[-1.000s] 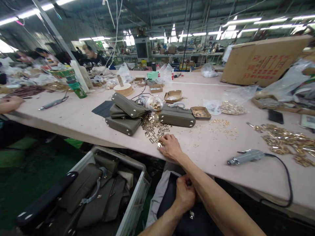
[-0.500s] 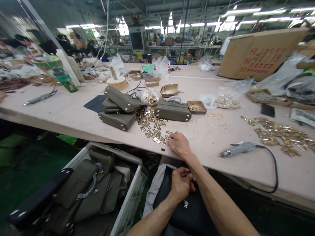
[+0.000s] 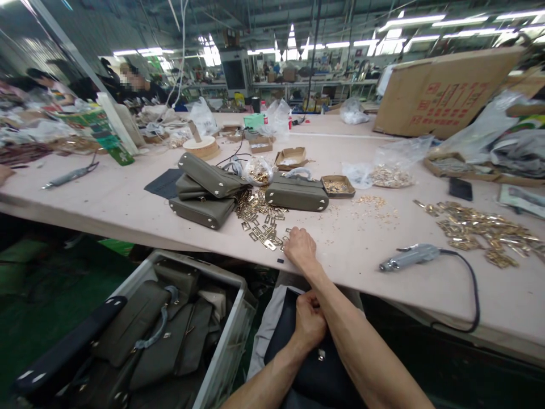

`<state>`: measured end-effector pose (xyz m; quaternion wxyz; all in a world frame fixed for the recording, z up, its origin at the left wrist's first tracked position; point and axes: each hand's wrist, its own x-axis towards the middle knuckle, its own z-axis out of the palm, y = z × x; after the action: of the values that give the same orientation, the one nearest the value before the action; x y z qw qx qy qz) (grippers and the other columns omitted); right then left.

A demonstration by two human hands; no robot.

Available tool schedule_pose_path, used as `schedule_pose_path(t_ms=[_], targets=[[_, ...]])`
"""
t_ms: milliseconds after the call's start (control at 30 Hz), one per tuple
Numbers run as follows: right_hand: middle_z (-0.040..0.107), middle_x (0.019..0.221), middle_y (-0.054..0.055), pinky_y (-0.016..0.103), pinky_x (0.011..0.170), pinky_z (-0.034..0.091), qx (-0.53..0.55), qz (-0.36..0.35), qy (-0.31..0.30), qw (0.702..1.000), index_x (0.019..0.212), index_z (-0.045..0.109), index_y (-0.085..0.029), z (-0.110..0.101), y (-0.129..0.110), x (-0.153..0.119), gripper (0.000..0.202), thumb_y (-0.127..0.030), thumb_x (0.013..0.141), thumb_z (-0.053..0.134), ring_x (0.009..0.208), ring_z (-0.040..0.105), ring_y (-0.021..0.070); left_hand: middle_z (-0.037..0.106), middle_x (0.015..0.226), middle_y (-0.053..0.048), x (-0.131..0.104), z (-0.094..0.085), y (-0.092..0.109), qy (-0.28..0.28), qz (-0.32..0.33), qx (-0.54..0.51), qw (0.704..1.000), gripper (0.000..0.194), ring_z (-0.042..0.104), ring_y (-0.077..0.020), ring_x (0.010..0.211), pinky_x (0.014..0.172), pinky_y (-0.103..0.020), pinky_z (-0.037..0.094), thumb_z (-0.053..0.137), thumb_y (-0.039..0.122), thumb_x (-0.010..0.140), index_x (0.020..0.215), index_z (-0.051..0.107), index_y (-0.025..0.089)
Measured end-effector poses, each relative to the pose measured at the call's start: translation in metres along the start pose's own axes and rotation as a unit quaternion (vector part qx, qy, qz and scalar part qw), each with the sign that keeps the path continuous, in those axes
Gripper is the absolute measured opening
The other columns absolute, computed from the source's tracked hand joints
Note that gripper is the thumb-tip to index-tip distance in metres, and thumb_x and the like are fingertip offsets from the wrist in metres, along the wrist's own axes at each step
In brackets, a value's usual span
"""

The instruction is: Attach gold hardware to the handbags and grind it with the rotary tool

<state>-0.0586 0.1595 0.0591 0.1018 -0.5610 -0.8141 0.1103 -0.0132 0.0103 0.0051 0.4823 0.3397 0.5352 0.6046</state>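
Observation:
My right hand (image 3: 300, 248) rests on the pink table (image 3: 128, 204) near its front edge, fingers curled over small gold metal plates (image 3: 261, 218) scattered there; whether it holds one I cannot tell. Below the table edge my left hand (image 3: 310, 321) is closed on the dark bag (image 3: 306, 369) lying on my lap. Olive-green bags (image 3: 204, 193) are stacked left of the plates, and one more olive bag (image 3: 297, 196) lies behind them.
A grey electric screwdriver (image 3: 409, 257) with a black cord lies to the right. More gold hardware (image 3: 485, 230) is spread at far right. A grey crate (image 3: 230, 318) of olive bags stands lower left. A cardboard box (image 3: 443, 94) stands at the back. Other people work far left.
My right hand slid a little along the plates near the table edge and its fingers curled in. My left hand stayed gripping the dark bag. The view shifted slightly.

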Motion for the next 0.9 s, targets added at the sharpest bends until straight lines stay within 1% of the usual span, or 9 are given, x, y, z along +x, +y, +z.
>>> schedule_pose_path(t_ms=[100, 200, 333, 433, 533, 633, 700, 800, 900], targets=[[0.068, 0.106, 0.019, 0.040, 0.083, 0.050, 0.009, 0.021, -0.006, 1.000, 0.115, 0.064, -0.012, -0.002, -0.004, 0.002, 0.029, -0.019, 0.090, 0.051, 0.098, 0.066, 0.0324, 0.072, 0.069, -0.007, -0.001, -0.001, 0.001, 0.004, 0.008, 0.016, 1.000, 0.008, 0.067, -0.0240, 0.070, 0.060, -0.027, 0.048, 0.064, 0.013, 0.073, 0.065, 0.067, 0.012], [0.070, 0.104, 0.018, 0.038, 0.082, 0.050, 0.029, 0.025, -0.020, 0.999, 0.113, 0.067, -0.012, -0.004, -0.004, 0.004, 0.030, -0.018, 0.086, 0.056, 0.099, 0.068, 0.0323, 0.075, 0.076, -0.008, 0.000, 0.000, -0.004, -0.013, 0.020, -0.013, 1.000, 0.009, 0.068, -0.0242, 0.073, 0.065, -0.029, 0.051, 0.063, 0.012, 0.074, 0.074, 0.071, 0.011], [0.073, 0.100, 0.009, 0.032, 0.080, 0.049, 0.046, 0.004, -0.019, 0.999, 0.103, 0.073, -0.023, -0.009, 0.005, 0.001, 0.024, -0.019, 0.086, 0.057, 0.097, 0.068, 0.0262, 0.076, 0.078, -0.008, 0.001, 0.002, -0.014, -0.011, 0.001, -0.063, 0.998, 0.010, 0.070, -0.0240, 0.073, 0.067, -0.029, 0.053, 0.064, 0.014, 0.074, 0.080, 0.072, 0.011], [0.072, 0.106, 0.008, 0.033, 0.082, 0.048, 0.035, 0.001, -0.002, 0.999, 0.101, 0.074, -0.024, -0.014, 0.019, -0.008, 0.021, -0.023, 0.087, 0.058, 0.100, 0.067, 0.0255, 0.073, 0.070, -0.008, 0.001, 0.003, -0.021, 0.009, -0.024, -0.058, 0.998, 0.009, 0.069, -0.0213, 0.064, 0.057, -0.026, 0.052, 0.069, 0.020, 0.075, 0.078, 0.069, 0.012], [0.072, 0.101, 0.007, 0.032, 0.081, 0.048, 0.042, -0.014, -0.014, 0.999, 0.096, 0.075, -0.023, -0.019, 0.032, -0.014, 0.017, -0.033, 0.086, 0.066, 0.096, 0.067, 0.0243, 0.070, 0.064, -0.006, 0.001, 0.003, -0.025, 0.003, -0.062, -0.065, 0.996, 0.021, 0.062, -0.0167, 0.045, 0.043, -0.023, 0.046, 0.072, 0.030, 0.077, 0.085, 0.067, 0.011], [0.072, 0.104, 0.007, 0.031, 0.083, 0.048, 0.049, -0.021, 0.006, 0.999, 0.107, 0.074, -0.024, -0.022, 0.038, -0.014, 0.024, -0.037, 0.090, 0.065, 0.097, 0.066, 0.0230, 0.069, 0.061, -0.005, 0.001, 0.004, -0.024, -0.004, -0.086, -0.078, 0.993, 0.033, 0.056, -0.0139, 0.036, 0.037, -0.022, 0.043, 0.074, 0.040, 0.077, 0.089, 0.065, 0.011], [0.072, 0.105, 0.008, 0.032, 0.084, 0.048, 0.037, -0.025, 0.000, 0.999, 0.109, 0.073, -0.022, -0.021, 0.037, -0.010, 0.025, -0.034, 0.089, 0.066, 0.098, 0.066, 0.0239, 0.069, 0.062, -0.005, 0.002, 0.005, -0.024, -0.001, -0.087, -0.079, 0.993, 0.035, 0.057, -0.0137, 0.036, 0.037, -0.022, 0.044, 0.076, 0.042, 0.075, 0.088, 0.064, 0.012], [0.073, 0.100, 0.011, 0.033, 0.082, 0.048, 0.030, -0.026, -0.034, 0.999, 0.106, 0.072, -0.019, -0.016, 0.033, -0.003, 0.023, -0.027, 0.085, 0.069, 0.096, 0.067, 0.0257, 0.068, 0.061, -0.004, 0.003, 0.006, -0.024, -0.003, -0.079, -0.081, 0.994, 0.034, 0.059, -0.0142, 0.038, 0.037, -0.022, 0.044, 0.076, 0.043, 0.076, 0.086, 0.065, 0.012], [0.073, 0.095, 0.012, 0.033, 0.081, 0.048, 0.044, -0.030, -0.044, 0.998, 0.101, 0.073, -0.018, -0.013, 0.028, 0.001, 0.020, -0.021, 0.083, 0.069, 0.093, 0.067, 0.0266, 0.068, 0.061, -0.004, 0.003, 0.005, -0.026, -0.002, -0.074, -0.080, 0.994, 0.034, 0.058, -0.0140, 0.038, 0.038, -0.022, 0.046, 0.076, 0.042, 0.077, 0.089, 0.064, 0.011]])
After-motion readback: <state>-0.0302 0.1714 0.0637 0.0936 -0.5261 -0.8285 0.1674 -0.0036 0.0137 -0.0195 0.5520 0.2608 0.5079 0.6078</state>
